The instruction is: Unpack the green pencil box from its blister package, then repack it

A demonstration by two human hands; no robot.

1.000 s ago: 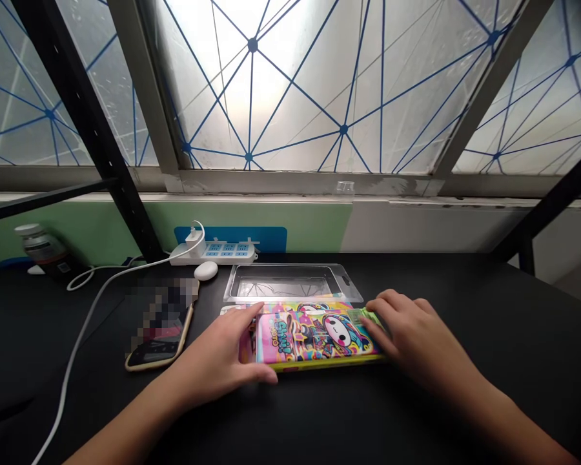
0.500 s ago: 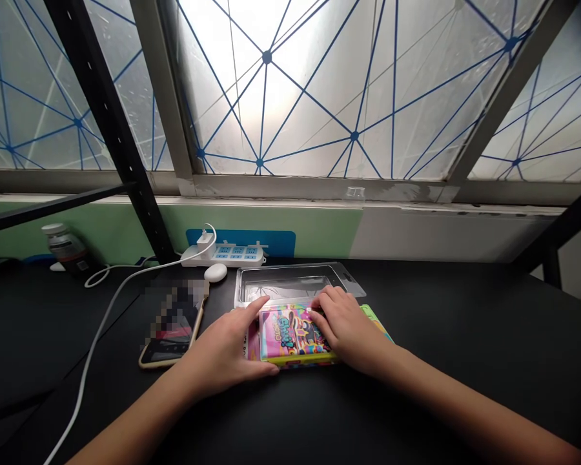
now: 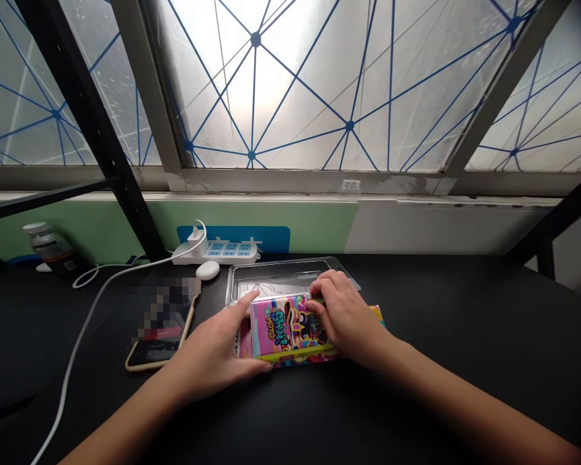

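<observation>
A flat, brightly printed case [image 3: 290, 323] with a pink cover and a yellow-green edge lies in front of me on the black desk. My left hand [image 3: 223, 342] holds its left end, thumb at the near corner and index finger along the far side. My right hand [image 3: 343, 313] lies over the right part, its fingers bent onto the cover near the far edge. More printed surface shows under the yellow edge, and a pink printed layer sticks out at the left. Behind the case is a clear plastic tray [image 3: 237, 274].
A phone [image 3: 157, 352] lies to the left, near a white rounded object [image 3: 208, 270]. A power strip [image 3: 223, 252] stands against the wall, and its white cable [image 3: 72, 361] runs down the left. A bottle [image 3: 53, 247] is at the far left.
The view has shifted slightly. The case's yellow edge now slants up to the right, with more printed surface showing below it. Both hands stay on the case.
</observation>
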